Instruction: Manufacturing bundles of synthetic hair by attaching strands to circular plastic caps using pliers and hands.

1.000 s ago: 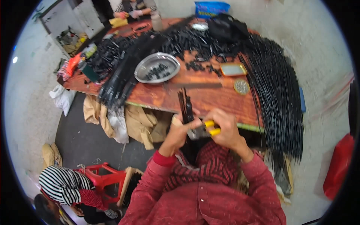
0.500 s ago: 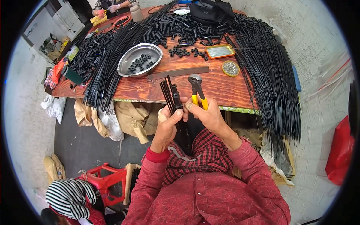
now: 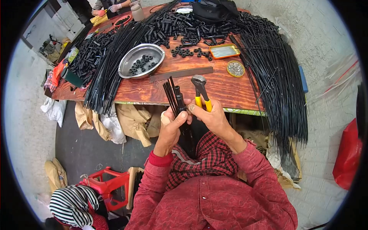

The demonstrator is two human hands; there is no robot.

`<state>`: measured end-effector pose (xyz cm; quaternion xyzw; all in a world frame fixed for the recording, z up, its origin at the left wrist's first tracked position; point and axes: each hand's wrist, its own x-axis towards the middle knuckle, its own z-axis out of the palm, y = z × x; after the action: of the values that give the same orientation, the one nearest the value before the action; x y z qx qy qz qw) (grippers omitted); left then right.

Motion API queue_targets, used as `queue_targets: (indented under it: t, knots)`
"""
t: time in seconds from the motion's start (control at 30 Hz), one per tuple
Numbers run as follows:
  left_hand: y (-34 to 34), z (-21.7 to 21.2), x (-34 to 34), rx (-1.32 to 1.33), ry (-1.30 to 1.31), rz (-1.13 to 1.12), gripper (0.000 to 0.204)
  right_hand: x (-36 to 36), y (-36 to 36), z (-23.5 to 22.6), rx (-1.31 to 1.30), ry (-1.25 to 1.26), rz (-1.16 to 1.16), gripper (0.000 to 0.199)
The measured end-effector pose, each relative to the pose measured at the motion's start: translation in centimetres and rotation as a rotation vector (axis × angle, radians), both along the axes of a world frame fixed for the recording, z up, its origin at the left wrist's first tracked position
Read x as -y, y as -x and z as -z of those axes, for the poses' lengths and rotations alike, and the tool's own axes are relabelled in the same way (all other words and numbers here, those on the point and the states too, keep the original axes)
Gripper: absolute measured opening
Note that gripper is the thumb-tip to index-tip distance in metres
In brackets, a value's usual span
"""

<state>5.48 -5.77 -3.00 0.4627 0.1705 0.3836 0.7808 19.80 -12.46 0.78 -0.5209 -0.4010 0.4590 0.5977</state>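
Observation:
My left hand (image 3: 171,127) grips a small bunch of thin black rods (image 3: 171,96) that point up over the near edge of the wooden table (image 3: 226,90). One rod carries a short black tube (image 3: 178,94) near its top. My right hand (image 3: 212,115) holds yellow-handled pincers (image 3: 201,91), jaws pointing away from me, and its fingertips touch the rods beside my left hand. Both hands meet just in front of the table's near edge.
A metal bowl (image 3: 141,60) holds several black tubes. Heaps of black rods (image 3: 276,80) drape off the right edge and lie at left (image 3: 109,65). A flat metal bar (image 3: 181,73), an orange tray (image 3: 224,51), a round tin (image 3: 235,68). A red stool (image 3: 109,186) stands lower left. Another person's hands (image 3: 112,7) are at the far end.
The view has dropped closer to the table. My hands have risen toward the table edge, the pincers now stand upright beside the rod bunch, and my right fingers pinch the rods.

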Motion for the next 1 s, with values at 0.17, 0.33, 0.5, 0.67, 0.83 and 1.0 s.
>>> queue_targets:
  t: [0.17, 0.33, 0.5, 0.67, 0.83, 1.0]
  knots:
    - [0.0, 0.1, 0.1, -0.013, -0.027, -0.005, 0.043, 0.0, 0.0, 0.2, -0.002, -0.009, 0.011, 0.013]
    - [-0.2, 0.1, 0.1, -0.013, -0.018, -0.005, 0.047, -0.2, 0.6, 0.3, 0.091, -0.056, 0.08, 0.012]
    - [0.4, 1.3, -0.7, 0.027, 0.033, 0.07, 0.05, -0.6, -0.4, -0.6, 0.173, -0.039, -0.032, 0.015]
    - [0.3, 0.8, -0.5, 0.201, 0.042, 0.122, 0.058, 1.1, -3.7, -0.8, 0.04, 0.259, -0.269, 0.032]
    - [0.1, 1.0, -0.9, 0.152, -0.052, 0.124, 0.056, 3.6, -6.3, -2.0, 0.299, 0.404, -0.522, 0.035]
    - [0.2, 1.6, -0.6, 0.112, -0.033, 0.121, 0.046, 3.3, -6.5, -3.5, 0.483, 0.373, -0.607, 0.026]
